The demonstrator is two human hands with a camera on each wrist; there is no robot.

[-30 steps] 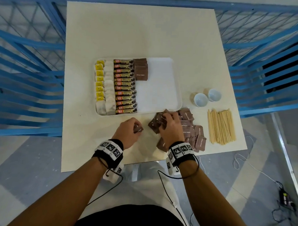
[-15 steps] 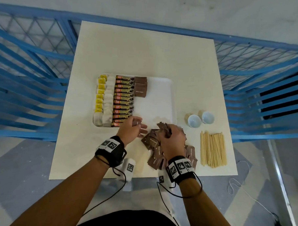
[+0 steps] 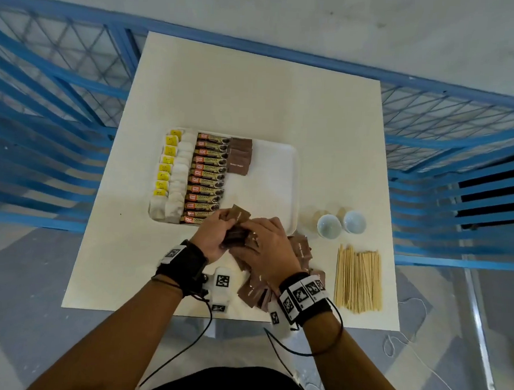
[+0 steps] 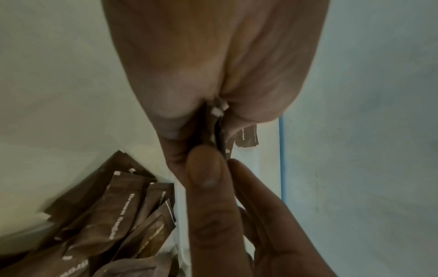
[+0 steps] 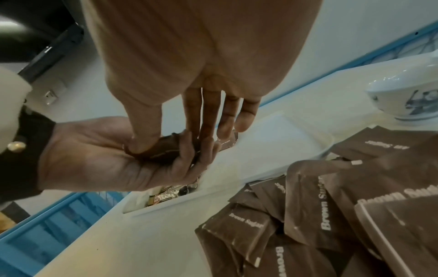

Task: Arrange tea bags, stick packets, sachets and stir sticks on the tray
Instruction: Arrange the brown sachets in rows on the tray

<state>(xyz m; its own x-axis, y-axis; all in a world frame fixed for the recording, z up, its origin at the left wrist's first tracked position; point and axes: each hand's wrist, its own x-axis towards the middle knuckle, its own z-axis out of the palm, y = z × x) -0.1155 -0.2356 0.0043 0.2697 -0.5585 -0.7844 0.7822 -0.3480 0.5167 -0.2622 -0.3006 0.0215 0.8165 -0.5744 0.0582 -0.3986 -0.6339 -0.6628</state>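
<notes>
Sachets of brown sugar sit bunched between your two hands, just above the near edge of the tray; your left hand cups the small stack with thumb and fingers curled round it, and your right hand pinches its other end, thumb below and fingers on top; so each grip is narrow and holding sachets. On the tray a short pile of placed sachets lies beside the stick packets, with the tea bags further left; loose sachets lie on the worktop under and beside your right wrist; the stir sticks lie well to the right, near two small bowls.

Square the stack before you carry it, I would say; tap its edges level, then lay it below the placed pile, touching the packets' ends, so the column runs straight.

The head view shows the rows; only the right wrist view shows your left palm turned up under the stack; the left wrist view shows edges pinched tight but little else.
</notes>
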